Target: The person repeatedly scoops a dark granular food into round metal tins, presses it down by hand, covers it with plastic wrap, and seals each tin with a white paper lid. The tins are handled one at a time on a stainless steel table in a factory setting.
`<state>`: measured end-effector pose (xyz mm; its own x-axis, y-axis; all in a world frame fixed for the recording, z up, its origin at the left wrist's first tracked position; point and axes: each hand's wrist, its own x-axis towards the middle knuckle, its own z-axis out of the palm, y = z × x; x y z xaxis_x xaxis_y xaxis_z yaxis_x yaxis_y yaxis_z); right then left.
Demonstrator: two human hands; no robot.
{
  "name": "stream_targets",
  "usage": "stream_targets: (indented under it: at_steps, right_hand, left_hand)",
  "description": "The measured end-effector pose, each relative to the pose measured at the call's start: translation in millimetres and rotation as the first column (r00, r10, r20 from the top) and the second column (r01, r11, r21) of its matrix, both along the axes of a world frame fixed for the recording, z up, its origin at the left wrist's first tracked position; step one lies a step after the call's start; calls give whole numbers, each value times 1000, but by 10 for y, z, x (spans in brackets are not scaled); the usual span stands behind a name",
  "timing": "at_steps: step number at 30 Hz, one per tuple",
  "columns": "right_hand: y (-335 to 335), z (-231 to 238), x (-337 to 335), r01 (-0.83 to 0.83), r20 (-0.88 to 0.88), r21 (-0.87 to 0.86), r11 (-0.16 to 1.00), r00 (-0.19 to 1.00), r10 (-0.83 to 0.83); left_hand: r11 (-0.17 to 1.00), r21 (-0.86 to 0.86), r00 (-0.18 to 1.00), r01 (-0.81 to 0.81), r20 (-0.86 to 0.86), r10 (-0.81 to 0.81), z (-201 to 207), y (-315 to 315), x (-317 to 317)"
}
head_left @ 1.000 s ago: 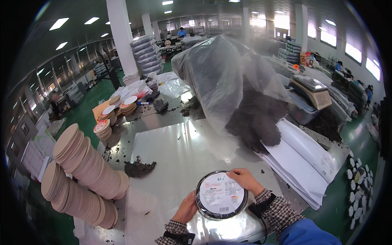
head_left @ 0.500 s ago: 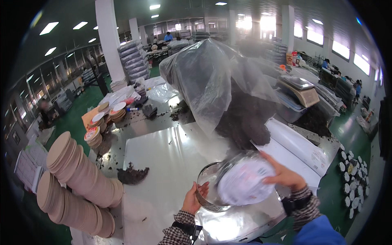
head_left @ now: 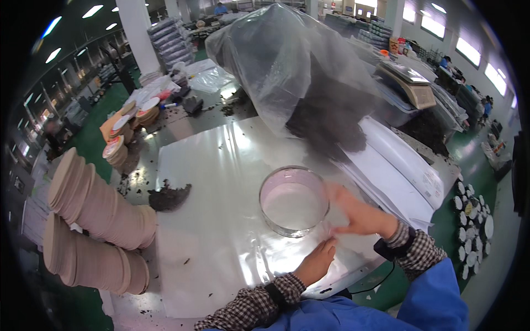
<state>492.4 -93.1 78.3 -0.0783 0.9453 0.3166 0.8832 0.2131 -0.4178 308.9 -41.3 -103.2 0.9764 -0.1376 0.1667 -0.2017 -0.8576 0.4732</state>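
Note:
A shallow metal ring (head_left: 266, 214) rests on the shiny metal sheet (head_left: 204, 243) in front of me, with only the bare sheet showing through it. My right hand (head_left: 361, 214) is just right of the ring, smeared by motion, thumb and fingers apart and nothing seen in it. Below the ring, my left hand (head_left: 316, 263) is low over the sheet, fingers stretched towards the right thumb and holding nothing visible. Dark crumbly material (head_left: 331, 118) is heaped beyond the ring, partly under a clear plastic cover (head_left: 270, 60). A smaller dark clump (head_left: 170, 197) lies at the sheet's left side.
Two leaning stacks of round beige discs (head_left: 102, 201) stand at the left. Smaller stacks of round labels (head_left: 115, 150) sit farther back. A white paper roll (head_left: 406, 165) lies at the right. White-topped round packs (head_left: 472, 234) are heaped on the green floor.
The round white-labelled pack has left my right hand, and a white disc now shows at the floor heap's right edge. My left hand has let go of the ring and moved right.

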Motion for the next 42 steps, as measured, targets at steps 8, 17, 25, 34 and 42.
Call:
stream_targets:
  at_steps: [8,17,25,34,42]
  right_hand:
    - [290,-506,-129,46,311,-386,921,947,83]
    - [319,-385,-62,112,214,-218,969,975,-65]
    - [-35,30,7,160,-7,-37,986,987,-160]
    - [-333,231,-26,244,-78,-157,957,963,-258]
    - [-517,105,-433,-155,256,-197,968,945,203]
  left_hand:
    - [998,-51,1000,20,-13,-20,400,-155,-145]
    - [549,-655,844,-519,-494,210,643,437,-147]
    - [988,-150,995,-21,90,35,304,71,-182]
    - [944,-327,986,-37,144,88,98,74,-200]
    - [110,-890,789,-443,-328,519,988,2405,-706]
